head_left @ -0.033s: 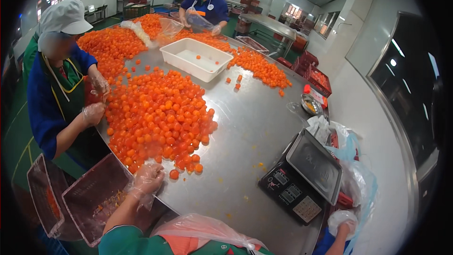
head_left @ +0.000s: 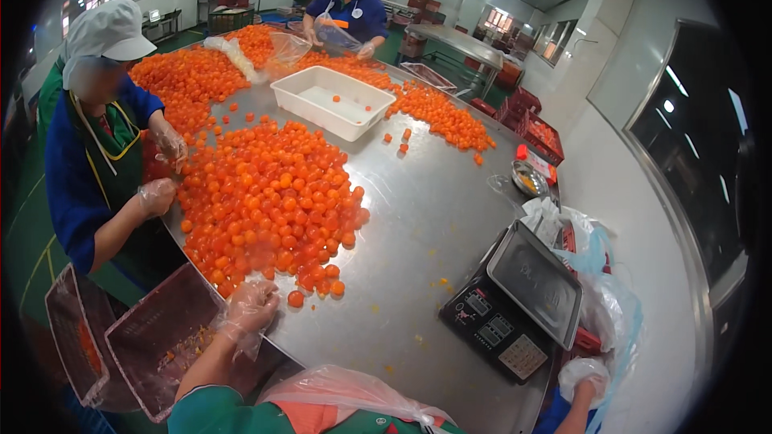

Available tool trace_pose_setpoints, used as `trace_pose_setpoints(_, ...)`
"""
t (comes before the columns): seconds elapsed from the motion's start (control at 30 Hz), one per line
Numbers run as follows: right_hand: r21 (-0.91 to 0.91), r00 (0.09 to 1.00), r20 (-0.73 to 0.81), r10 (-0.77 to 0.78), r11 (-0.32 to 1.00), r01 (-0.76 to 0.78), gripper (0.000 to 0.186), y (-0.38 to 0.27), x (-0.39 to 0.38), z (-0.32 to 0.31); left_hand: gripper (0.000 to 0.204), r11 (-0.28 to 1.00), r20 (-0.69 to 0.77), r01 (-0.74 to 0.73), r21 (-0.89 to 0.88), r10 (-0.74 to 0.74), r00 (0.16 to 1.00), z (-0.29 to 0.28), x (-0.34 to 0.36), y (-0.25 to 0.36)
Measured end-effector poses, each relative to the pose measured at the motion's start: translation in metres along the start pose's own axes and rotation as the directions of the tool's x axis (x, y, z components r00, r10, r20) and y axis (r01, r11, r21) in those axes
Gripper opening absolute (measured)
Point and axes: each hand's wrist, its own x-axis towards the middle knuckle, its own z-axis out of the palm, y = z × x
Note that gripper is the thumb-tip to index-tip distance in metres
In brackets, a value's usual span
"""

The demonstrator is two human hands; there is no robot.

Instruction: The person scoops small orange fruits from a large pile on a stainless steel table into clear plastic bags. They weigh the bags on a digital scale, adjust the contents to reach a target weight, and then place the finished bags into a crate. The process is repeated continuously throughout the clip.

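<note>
My left hand [head_left: 252,307], in a clear plastic glove, is at the near left edge of the steel table [head_left: 418,217]. Its fingers are curled together beside a large heap of glossy orange balls that look like egg yolks [head_left: 269,193]; whatever they may hold is hidden. One loose yolk [head_left: 296,299] lies just right of it. My right hand [head_left: 585,378], also gloved, is low at the right, beyond the table edge, beside clear and bluish plastic bags [head_left: 611,305]. The glove blurs its fingers, so their pose is unclear.
A black digital scale [head_left: 515,305] stands near right, with a metal bowl [head_left: 529,179] beyond. A white tub [head_left: 330,104] holds a few yolks. Dark red crates [head_left: 161,329] stand near left. Two co-workers, left [head_left: 88,145] and far side [head_left: 350,12], work at the table.
The view has shifted very slightly. The left co-worker's hands have moved a little. My own hands look unchanged.
</note>
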Motion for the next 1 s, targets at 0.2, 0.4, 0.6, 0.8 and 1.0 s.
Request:
trace_pose_setpoints(0.2, 0.114, 0.998, 0.029, 0.057, 0.992, -0.060, 0.013, 0.001, -0.003, -0.013, 0.019, 0.999, -0.026, 0.008, -0.033, -0.009, 1.000, 0.006, 0.004, -0.005)
trace_pose_setpoints(0.4, 0.283, 0.996, 0.042, 0.075, 0.955, -0.084, 0.011, -0.007, -0.001, -0.021, 0.018, 0.999, -0.016, 0.027, -0.025, -0.027, 0.999, 0.003, 0.004, -0.004)
trace_pose_setpoints(0.6, 0.660, 0.991, 0.064, 0.121, 0.739, -0.133, 0.010, -0.013, -0.009, -0.017, 0.019, 1.000, -0.038, -0.022, -0.009, 0.021, 0.999, 0.003, 0.003, -0.005)
trace_pose_setpoints(0.8, 0.933, 0.961, 0.201, 0.188, 0.262, -0.246, 0.009, -0.029, -0.042, -0.026, 0.020, 0.996, -0.056, -0.083, 0.014, 0.084, 0.995, 0.001, 0.003, -0.004)
trace_pose_setpoints(1.0, 0.952, 0.936, 0.304, 0.180, -0.018, -0.305, 0.008, -0.048, -0.064, -0.030, 0.021, 0.995, -0.070, -0.102, 0.024, 0.103, 0.992, 0.006, 0.004, -0.013)
